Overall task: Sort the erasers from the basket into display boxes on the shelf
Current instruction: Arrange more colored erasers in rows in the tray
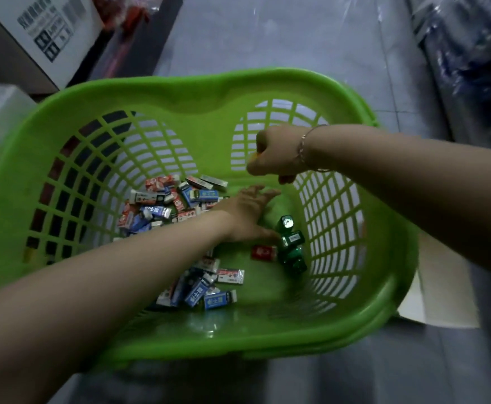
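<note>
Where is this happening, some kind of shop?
Probably a stationery shop or its stockroom. A green basket holds many boxed erasers, a printed carton stands nearby, and plastic-wrapped goods line the tiled aisle.

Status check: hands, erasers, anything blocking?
Left hand open, down among erasers. Right hand fisted above basket, contents hidden. No obstruction.

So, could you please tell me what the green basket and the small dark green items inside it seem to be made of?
The green basket looks like moulded plastic: one uniform colour, a lattice of cut-out slots, a soft sheen on the floor. The dark green items look foil- or film-wrapped, since they glint sharply, but blur leaves that open.
</note>
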`<action>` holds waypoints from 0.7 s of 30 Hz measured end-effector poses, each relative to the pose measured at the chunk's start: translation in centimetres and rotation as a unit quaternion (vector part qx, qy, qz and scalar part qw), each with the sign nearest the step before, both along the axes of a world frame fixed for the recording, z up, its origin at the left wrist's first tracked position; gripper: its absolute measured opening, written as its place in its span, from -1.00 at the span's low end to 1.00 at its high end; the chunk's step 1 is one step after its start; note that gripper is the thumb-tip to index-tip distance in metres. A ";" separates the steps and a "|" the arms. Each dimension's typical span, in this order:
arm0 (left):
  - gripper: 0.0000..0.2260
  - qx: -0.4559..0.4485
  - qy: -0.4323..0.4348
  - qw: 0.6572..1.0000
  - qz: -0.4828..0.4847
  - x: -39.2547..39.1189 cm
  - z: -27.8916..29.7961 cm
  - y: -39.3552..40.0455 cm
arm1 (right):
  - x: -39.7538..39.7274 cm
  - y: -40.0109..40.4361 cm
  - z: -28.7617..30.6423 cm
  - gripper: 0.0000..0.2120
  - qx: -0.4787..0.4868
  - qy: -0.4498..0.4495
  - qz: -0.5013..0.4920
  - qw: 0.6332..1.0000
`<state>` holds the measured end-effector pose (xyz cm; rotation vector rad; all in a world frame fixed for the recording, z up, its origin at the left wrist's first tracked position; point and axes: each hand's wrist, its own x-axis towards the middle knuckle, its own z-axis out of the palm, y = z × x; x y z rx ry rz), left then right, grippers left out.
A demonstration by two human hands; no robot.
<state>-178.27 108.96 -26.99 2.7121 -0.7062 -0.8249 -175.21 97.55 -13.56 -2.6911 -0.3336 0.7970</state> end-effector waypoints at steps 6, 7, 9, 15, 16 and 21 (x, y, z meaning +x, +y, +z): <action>-0.50 0.027 -0.023 0.996 -0.081 -0.8 -1.4 -3.2 | -3.4 -2.8 2.1 -0.77 0.014 -0.121 0.019 0.992; -0.57 0.001 -0.024 0.997 -0.080 -1.1 -1.6 -3.6 | -4.0 -3.2 2.2 -0.77 0.025 -0.127 0.024 0.991; -0.62 -0.039 -0.024 0.997 -0.068 -1.7 -2.1 -4.0 | -4.9 -3.9 2.6 -0.77 0.055 -0.150 0.031 0.987; -0.55 -0.108 0.072 0.986 0.104 -1.6 -2.7 -4.2 | -7.4 -5.8 4.7 -0.71 0.158 -0.245 0.028 0.956; -0.59 -0.095 0.091 0.983 0.126 -1.6 -2.6 -4.3 | -7.7 -6.3 5.1 -0.72 0.170 -0.261 0.018 0.950; -0.96 -0.214 0.010 0.940 0.264 -0.4 3.3 -4.0 | -8.5 -9.8 5.9 -0.85 0.229 -0.244 -0.148 0.931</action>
